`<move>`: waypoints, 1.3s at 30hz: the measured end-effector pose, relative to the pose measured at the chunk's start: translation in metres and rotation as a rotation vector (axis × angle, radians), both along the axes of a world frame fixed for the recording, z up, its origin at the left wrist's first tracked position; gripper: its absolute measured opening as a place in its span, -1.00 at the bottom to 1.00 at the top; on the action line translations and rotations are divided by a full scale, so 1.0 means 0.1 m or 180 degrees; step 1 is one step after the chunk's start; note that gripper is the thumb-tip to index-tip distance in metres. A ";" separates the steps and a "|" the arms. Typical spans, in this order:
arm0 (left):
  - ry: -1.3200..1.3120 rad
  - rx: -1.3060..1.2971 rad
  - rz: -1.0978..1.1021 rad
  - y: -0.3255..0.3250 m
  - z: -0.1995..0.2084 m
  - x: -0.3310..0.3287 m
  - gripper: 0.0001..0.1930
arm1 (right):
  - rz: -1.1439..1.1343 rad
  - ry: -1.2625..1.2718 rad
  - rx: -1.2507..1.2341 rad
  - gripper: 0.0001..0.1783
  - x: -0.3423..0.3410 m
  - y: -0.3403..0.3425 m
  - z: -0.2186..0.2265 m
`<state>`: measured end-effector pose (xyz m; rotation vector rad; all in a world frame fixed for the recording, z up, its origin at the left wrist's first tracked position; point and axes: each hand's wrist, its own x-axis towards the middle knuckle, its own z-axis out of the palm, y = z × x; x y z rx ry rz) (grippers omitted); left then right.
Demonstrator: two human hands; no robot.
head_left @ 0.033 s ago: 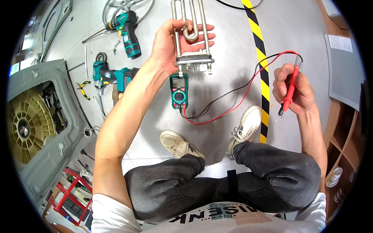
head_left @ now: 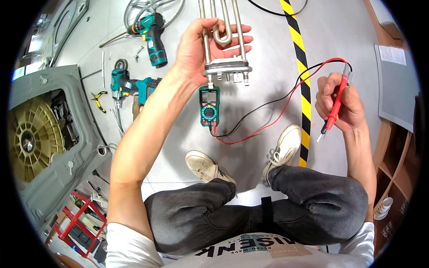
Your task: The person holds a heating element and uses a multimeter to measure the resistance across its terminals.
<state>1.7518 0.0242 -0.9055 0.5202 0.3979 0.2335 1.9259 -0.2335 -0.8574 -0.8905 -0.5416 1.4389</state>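
My left hand (head_left: 193,51) grips a metal heating element (head_left: 242,38), its thumb over one tube and its fingers spread behind the others. The element's flange and terminals point toward me, its looped tubes away. Just below the flange, a green and black multimeter (head_left: 209,107) lies face up on the floor, with a red and a black lead plugged into its lower end. Over on the right, my right hand (head_left: 344,100) is closed around the red test probe (head_left: 336,107) and the black test probe (head_left: 323,131), held together with their tips pointing down and left.
A cordless drill (head_left: 155,42) and an impact driver (head_left: 129,85) lie at left, beside yellow-handled pliers (head_left: 98,102). A grey appliance housing with a yellowish drum (head_left: 33,149) stands far left. Striped tape (head_left: 305,96) crosses the floor; wooden shelving (head_left: 395,165) is at right.
The view has shifted slightly, so the floor items sit a little farther right. The probe tips now appear closer together. Both hands keep their hold.
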 end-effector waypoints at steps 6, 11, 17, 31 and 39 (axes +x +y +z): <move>-0.0318 0.0115 0.0223 0.02 0.32 -0.14 -0.56 | -0.0375 -0.0171 0.0031 -0.40 -0.08 0.49 0.37; -0.0061 0.0011 0.0691 -0.02 0.49 -0.19 -0.56 | -0.0236 -0.0421 0.0236 -0.30 -0.25 0.77 0.69; 0.0140 -0.0583 0.1336 -0.06 0.70 -0.20 -0.53 | -0.0368 -0.1496 0.0838 -0.63 -0.30 0.70 0.85; 0.0236 -0.0086 0.1901 -0.08 0.99 -0.19 -0.37 | -0.0897 -0.3348 0.1245 -0.77 -0.63 0.72 1.01; -0.0144 0.0028 0.1873 -0.03 1.00 -0.24 -0.47 | -0.0992 -0.2807 0.0661 -0.70 -0.72 0.74 1.07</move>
